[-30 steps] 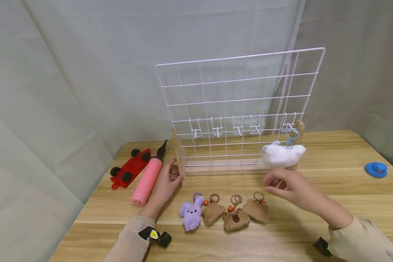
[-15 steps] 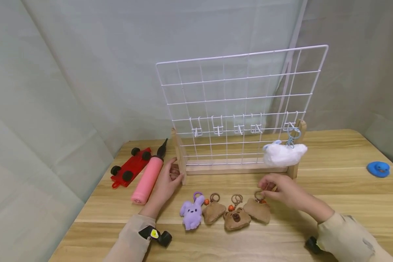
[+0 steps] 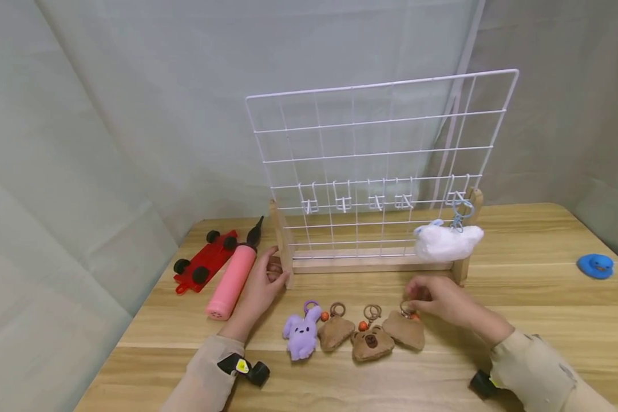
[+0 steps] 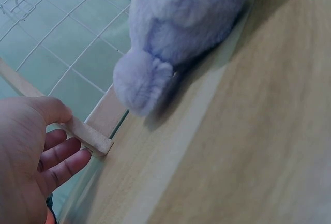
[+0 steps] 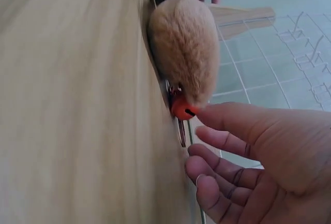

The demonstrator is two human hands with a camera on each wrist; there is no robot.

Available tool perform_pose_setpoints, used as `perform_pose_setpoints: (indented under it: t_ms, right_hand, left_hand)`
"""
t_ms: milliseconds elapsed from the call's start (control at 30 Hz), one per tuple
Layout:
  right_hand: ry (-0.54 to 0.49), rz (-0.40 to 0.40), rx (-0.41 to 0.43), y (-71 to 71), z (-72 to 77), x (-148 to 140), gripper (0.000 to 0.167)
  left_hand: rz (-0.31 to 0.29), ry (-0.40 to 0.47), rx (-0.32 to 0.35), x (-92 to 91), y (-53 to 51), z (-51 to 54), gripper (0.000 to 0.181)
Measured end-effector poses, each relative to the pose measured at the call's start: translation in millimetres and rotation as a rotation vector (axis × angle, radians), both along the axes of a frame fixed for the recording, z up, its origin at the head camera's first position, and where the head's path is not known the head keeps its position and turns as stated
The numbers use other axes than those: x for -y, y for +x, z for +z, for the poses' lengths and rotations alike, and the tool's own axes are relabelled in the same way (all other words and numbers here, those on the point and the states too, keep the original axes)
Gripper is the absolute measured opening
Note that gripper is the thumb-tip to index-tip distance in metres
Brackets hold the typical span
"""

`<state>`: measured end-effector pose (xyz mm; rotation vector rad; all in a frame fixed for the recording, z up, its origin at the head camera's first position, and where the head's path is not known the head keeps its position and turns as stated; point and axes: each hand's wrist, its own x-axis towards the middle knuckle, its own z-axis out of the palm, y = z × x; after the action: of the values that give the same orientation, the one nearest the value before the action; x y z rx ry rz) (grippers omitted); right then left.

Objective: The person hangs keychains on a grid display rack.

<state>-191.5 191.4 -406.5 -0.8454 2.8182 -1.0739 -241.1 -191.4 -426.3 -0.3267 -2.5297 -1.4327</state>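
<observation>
In the head view my left hand grips the left wooden upright of a white wire grid rack; the left wrist view shows the thumb on that wood. My right hand is at the ring of the rightmost brown plush keychain. In the right wrist view its thumb is by the orange bell, fingers apart and bent, ring not pinched. A bear-faced plush, another brown plush and a purple rabbit lie to the left.
A white plush hangs by a blue ring at the grid's right end; several white hooks line the grid. A pink pump and a red wheeled toy lie left of the rack. A blue duck toy sits far right.
My right hand has moved left and slightly down, from below the white plush to the rightmost brown keychain's ring. The left hand has stayed on the upright.
</observation>
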Motion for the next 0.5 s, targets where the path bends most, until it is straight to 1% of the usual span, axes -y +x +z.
perform_pose_setpoints:
  t_ms: [67, 267, 500]
  right_hand:
    - [0.002, 0.004, 0.013, -0.2, -2.1, 0.7, 0.011]
    - [0.04, 0.018, -0.024, -1.5, -6.3, 2.3, 0.01]
    - [0.059, 0.011, -0.003, -1.4, -7.4, 1.5, 0.012]
  left_hand:
    - [-0.001, 0.007, 0.006, 0.4, 0.1, 0.3, 0.062]
    - [0.005, 0.011, 0.012, 0.1, 1.4, 2.7, 0.063]
    - [-0.004, 0.013, 0.006, -0.2, 0.7, 1.4, 0.063]
